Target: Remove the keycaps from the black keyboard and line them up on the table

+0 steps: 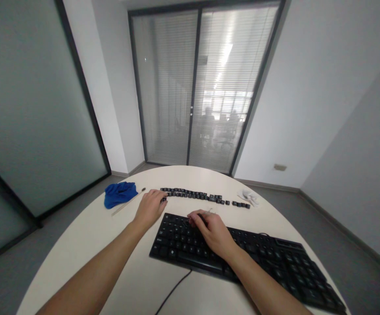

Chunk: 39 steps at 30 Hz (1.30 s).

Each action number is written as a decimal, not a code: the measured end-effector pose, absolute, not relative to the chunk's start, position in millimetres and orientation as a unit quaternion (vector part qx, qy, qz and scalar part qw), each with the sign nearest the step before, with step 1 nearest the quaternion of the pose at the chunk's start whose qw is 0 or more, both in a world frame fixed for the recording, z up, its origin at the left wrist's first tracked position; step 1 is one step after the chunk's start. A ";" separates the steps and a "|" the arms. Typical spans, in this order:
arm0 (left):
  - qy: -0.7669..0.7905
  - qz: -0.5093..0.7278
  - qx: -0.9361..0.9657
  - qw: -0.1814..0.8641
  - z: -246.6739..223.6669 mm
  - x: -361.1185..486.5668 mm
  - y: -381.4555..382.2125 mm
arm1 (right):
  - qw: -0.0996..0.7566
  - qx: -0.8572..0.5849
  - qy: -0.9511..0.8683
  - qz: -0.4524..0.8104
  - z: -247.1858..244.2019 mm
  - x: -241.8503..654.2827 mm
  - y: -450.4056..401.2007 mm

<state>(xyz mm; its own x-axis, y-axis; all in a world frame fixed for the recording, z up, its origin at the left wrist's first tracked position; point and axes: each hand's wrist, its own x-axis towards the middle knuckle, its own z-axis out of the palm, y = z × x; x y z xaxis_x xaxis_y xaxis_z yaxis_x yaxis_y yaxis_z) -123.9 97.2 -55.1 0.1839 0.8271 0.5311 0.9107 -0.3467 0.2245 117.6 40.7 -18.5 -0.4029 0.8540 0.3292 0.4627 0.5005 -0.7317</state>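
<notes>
A black keyboard (206, 262) lies at a slant on the round table. My right hand (211, 225) is over its upper left part, fingers closed around a thin dark tool that is mostly hidden. Rows of loose black keycaps (190, 194) are lined up on the table behind the keyboard. At the left end of these rows, my left hand (152, 205) has its fingers pinched at a black keycap (164, 199).
A blue cloth (120, 194) and a thin stick with a dark tip (129, 205) lie at the left. White crumpled material (249, 197) sits at the back right. A black cable (173, 291) runs toward the front edge of the pale table (88, 245).
</notes>
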 end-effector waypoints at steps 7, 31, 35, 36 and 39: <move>-0.488 -0.293 -0.804 -0.170 -38.2 -117.1 70.3 | 0.336 -0.401 -0.791 0.318 -19.7 115.1 35.8; -0.434 -0.172 -0.843 -0.268 -9.3 -118.9 40.4 | 0.329 -0.372 -0.814 0.302 -21.8 110.1 33.8; -0.445 -0.161 -0.839 -0.269 -7.6 -116.8 39.5 | 0.330 -0.370 -0.814 0.301 -22.8 110.5 34.7; -0.450 -0.163 -0.837 -0.266 -8.3 -116.5 39.6 | 0.332 -0.369 -0.814 0.301 -22.5 110.6 34.5; -0.468 -0.170 -0.831 -0.248 -11.7 -115.5 40.2 | 0.337 -0.363 -0.812 0.310 -20.8 110.5 33.8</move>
<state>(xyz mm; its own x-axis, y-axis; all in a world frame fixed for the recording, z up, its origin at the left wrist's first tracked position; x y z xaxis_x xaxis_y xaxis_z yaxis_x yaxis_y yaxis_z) -115.5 40.2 -11.7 0.5036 0.8625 0.0497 0.6946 -0.4384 0.5704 110.5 33.8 -20.8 -0.5090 0.7984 0.3216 0.3811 0.5441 -0.7475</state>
